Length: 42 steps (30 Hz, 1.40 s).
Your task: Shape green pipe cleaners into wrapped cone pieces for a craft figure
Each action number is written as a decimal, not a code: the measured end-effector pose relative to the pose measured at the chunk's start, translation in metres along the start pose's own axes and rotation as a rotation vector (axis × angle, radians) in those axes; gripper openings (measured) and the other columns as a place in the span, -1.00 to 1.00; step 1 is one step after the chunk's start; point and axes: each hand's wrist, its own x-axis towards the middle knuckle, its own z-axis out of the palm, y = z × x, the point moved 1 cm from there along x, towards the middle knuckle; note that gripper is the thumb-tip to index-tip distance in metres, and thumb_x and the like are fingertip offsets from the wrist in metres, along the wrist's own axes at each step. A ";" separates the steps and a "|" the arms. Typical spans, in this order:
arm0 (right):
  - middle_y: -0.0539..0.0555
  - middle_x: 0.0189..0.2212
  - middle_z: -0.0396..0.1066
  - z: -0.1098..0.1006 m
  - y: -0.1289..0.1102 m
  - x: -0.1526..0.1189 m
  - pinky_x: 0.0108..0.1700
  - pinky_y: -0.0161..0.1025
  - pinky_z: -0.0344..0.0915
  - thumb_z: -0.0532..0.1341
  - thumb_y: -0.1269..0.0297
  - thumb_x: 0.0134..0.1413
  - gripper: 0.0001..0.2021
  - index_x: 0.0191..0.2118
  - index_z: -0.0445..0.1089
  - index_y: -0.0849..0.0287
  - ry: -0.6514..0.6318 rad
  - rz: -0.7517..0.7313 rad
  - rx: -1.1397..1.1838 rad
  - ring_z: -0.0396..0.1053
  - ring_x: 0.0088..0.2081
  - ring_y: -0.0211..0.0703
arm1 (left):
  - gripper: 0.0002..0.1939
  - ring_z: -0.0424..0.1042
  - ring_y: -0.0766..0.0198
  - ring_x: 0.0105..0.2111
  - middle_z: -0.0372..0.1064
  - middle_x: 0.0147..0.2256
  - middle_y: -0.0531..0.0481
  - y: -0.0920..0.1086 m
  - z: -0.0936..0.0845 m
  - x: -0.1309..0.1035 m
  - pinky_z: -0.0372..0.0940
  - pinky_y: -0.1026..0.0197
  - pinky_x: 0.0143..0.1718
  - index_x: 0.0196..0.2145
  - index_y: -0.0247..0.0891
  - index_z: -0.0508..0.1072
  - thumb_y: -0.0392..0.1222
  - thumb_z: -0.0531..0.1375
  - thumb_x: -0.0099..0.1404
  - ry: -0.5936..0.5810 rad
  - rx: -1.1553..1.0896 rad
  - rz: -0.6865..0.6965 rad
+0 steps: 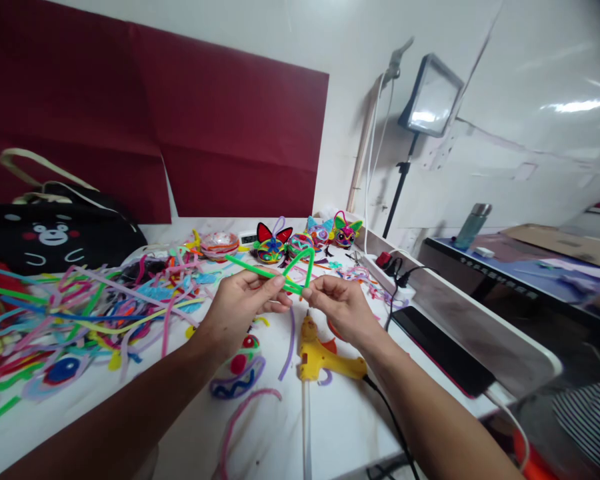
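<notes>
A green pipe cleaner [310, 263], bent into a pointed triangle with a long straight tail to the left, is held up above the white table. My left hand [250, 293] pinches it near the triangle's left side. At the lower right corner of the triangle, the fingertips of my right hand [337, 300] are closed on it too. Just below the hands lies a yellow hot glue gun [325, 357] with a glue stick in its back. A round decorated piece with red pompoms [240, 363] and a blue zigzag sits below my left hand.
Loose coloured pipe cleaners [105, 307] are heaped on the left, before a black bag [55, 233]. Finished colourful animal heads [273, 243] stand at the back. A phone [443, 350] and a power strip [387, 273] with cables lie on the right. A pink pipe cleaner [245, 417] lies in front.
</notes>
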 end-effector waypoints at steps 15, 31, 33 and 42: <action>-0.05 -0.56 0.26 0.007 -0.007 -0.003 -0.38 -0.31 0.14 0.30 0.29 -0.03 -0.86 -0.48 0.35 0.20 0.093 -0.149 -0.120 0.18 -0.47 -0.30 | -0.76 0.43 0.36 -0.59 0.42 -0.60 0.06 0.000 0.004 -0.004 0.36 0.36 -0.55 -0.48 -0.35 0.41 -0.13 0.35 0.06 0.070 -0.020 -0.027; 0.02 -0.52 0.38 0.010 -0.007 -0.005 -0.37 -0.27 0.18 0.30 0.28 -0.03 -0.90 -0.45 0.48 0.20 0.137 -0.157 -0.070 0.25 -0.46 -0.24 | -0.78 0.42 0.37 -0.61 0.44 -0.56 0.05 -0.002 0.009 -0.008 0.37 0.34 -0.53 -0.44 -0.35 0.44 -0.15 0.35 0.06 0.052 -0.101 -0.072; 0.03 -0.51 0.41 0.010 -0.007 -0.005 -0.37 -0.27 0.19 0.30 0.27 -0.03 -0.90 -0.45 0.50 0.19 0.142 -0.156 -0.070 0.27 -0.45 -0.23 | -0.78 0.42 0.37 -0.60 0.44 -0.56 0.05 -0.002 0.009 -0.008 0.37 0.34 -0.53 -0.44 -0.34 0.44 -0.15 0.35 0.06 0.051 -0.107 -0.070; 0.01 -0.54 0.40 0.008 -0.004 -0.004 -0.42 -0.29 0.17 0.33 0.24 -0.06 -0.87 -0.47 0.51 0.19 0.132 -0.064 0.043 0.25 -0.50 -0.26 | -0.80 0.42 0.36 -0.59 0.44 -0.54 0.05 -0.003 0.009 -0.007 0.37 0.33 -0.53 -0.41 -0.33 0.45 -0.16 0.34 0.08 0.027 -0.106 -0.063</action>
